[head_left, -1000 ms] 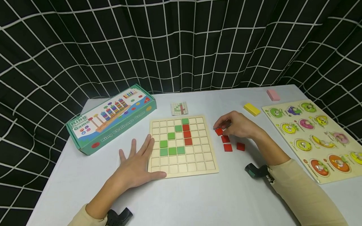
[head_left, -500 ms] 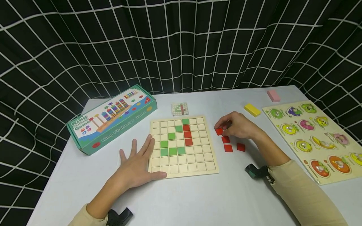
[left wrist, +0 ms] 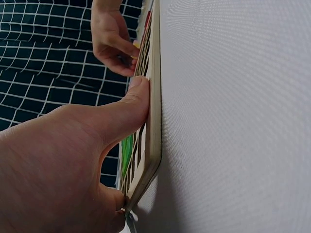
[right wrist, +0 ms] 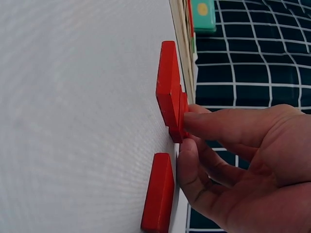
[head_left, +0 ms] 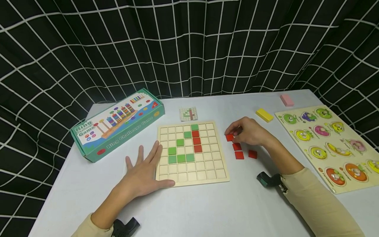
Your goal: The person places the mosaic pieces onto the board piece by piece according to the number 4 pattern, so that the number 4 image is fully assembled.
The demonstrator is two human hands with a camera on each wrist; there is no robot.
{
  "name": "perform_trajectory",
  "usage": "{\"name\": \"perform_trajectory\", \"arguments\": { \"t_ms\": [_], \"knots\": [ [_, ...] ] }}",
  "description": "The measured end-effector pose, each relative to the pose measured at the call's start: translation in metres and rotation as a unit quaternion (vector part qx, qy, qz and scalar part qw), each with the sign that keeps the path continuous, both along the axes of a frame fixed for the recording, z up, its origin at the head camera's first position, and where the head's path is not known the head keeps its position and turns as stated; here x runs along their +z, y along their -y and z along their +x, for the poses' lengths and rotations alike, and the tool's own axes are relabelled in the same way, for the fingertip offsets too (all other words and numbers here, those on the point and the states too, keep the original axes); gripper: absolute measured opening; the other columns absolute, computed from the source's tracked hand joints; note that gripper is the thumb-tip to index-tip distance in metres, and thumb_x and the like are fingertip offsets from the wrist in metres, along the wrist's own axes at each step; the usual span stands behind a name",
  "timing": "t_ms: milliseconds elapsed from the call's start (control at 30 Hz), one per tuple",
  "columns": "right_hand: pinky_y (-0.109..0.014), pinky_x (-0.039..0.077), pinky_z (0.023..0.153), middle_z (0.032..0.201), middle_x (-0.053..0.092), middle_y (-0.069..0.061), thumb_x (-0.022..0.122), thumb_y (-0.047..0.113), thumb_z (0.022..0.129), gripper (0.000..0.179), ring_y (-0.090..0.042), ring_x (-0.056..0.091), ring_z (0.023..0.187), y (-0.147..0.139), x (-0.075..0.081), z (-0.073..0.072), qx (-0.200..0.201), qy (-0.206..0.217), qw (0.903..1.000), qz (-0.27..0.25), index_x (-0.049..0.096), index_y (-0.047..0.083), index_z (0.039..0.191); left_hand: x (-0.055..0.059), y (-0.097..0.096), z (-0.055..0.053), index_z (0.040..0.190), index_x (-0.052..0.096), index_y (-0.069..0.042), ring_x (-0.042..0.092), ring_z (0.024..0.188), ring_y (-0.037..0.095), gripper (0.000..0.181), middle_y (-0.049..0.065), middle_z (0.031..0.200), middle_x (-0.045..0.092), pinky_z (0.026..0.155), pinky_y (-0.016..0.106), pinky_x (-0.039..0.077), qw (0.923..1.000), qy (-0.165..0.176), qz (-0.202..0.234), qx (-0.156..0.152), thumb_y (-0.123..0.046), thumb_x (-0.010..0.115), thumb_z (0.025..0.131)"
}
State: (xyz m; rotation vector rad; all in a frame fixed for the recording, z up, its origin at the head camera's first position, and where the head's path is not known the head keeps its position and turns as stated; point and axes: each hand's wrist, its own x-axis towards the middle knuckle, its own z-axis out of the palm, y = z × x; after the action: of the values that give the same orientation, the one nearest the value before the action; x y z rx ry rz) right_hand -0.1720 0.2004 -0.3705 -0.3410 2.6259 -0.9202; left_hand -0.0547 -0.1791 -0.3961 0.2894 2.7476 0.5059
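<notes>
My left hand [head_left: 140, 177] lies spread over the near-left corner of a wooden grid board [head_left: 204, 166], its thumb along the front edge and its fingertips at the left side. In the left wrist view the thumb presses on the board's rim [left wrist: 154, 97]. Beyond the board's right side, my right hand [head_left: 251, 131] pinches a red square tile [head_left: 229, 137] between thumb and fingers, low at the tabletop. Three loose red tiles lie close by, one a red tile [right wrist: 158, 191] nearest the right wrist camera. On the board sit several green tiles [head_left: 181, 158] and a column of red tiles [head_left: 196, 141].
A small pattern card [head_left: 188, 114] lies behind the board. At the back left stands a green Ring Challenge Game box [head_left: 118, 123]. A yellow block [head_left: 264, 115] and a pink block [head_left: 286, 100] are at the back right, beside a fruit puzzle board [head_left: 322, 164].
</notes>
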Motion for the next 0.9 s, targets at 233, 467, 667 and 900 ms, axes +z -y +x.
{"name": "perform_trajectory", "arguments": {
  "t_ms": [233,467,667,900],
  "knots": [
    [-0.03,0.052,0.072,0.1,0.073,-0.011,0.075,-0.003,0.084,0.03,-0.025,0.062,0.089,-0.001,0.001,0.001,-0.001,-0.001,0.9999,-0.013,0.08,0.006,0.111,0.0,0.0,0.0,0.169,0.01,-0.015,-0.007,0.158,0.054,0.129,0.001,0.177,-0.001,0.107,0.089,-0.005,1.0,-0.002,-0.004,-0.002,-0.082,0.071,0.076],
    [-0.031,0.052,0.07,0.103,0.075,-0.012,0.077,-0.001,0.084,0.03,-0.025,0.063,0.089,-0.001,0.004,0.001,-0.004,0.003,0.9998,-0.019,0.08,0.006,0.113,0.001,0.0,0.0,0.169,0.011,-0.015,-0.007,0.158,0.054,0.129,0.001,0.177,0.0,0.107,0.089,-0.005,1.0,-0.002,-0.002,-0.001,-0.082,0.07,0.076],
    [-0.031,0.053,0.072,0.107,0.076,-0.011,0.079,0.003,0.084,0.03,-0.026,0.064,0.091,0.001,0.007,0.003,-0.016,0.018,0.9996,-0.016,0.08,0.008,0.114,0.001,0.0,0.001,0.169,0.011,-0.015,-0.006,0.157,0.055,0.129,0.001,0.177,0.0,0.107,0.09,-0.004,1.0,-0.003,-0.002,-0.003,-0.082,0.07,0.076],
    [-0.03,0.053,0.075,0.108,0.076,-0.011,0.08,0.003,0.084,0.03,-0.026,0.065,0.093,0.005,0.012,0.006,-0.022,0.019,0.9994,-0.02,0.081,0.008,0.113,0.001,0.0,0.001,0.169,0.011,-0.015,-0.005,0.157,0.055,0.128,0.002,0.177,0.001,0.107,0.09,-0.003,0.9999,-0.008,-0.007,-0.005,-0.082,0.07,0.076]
  ]
}}
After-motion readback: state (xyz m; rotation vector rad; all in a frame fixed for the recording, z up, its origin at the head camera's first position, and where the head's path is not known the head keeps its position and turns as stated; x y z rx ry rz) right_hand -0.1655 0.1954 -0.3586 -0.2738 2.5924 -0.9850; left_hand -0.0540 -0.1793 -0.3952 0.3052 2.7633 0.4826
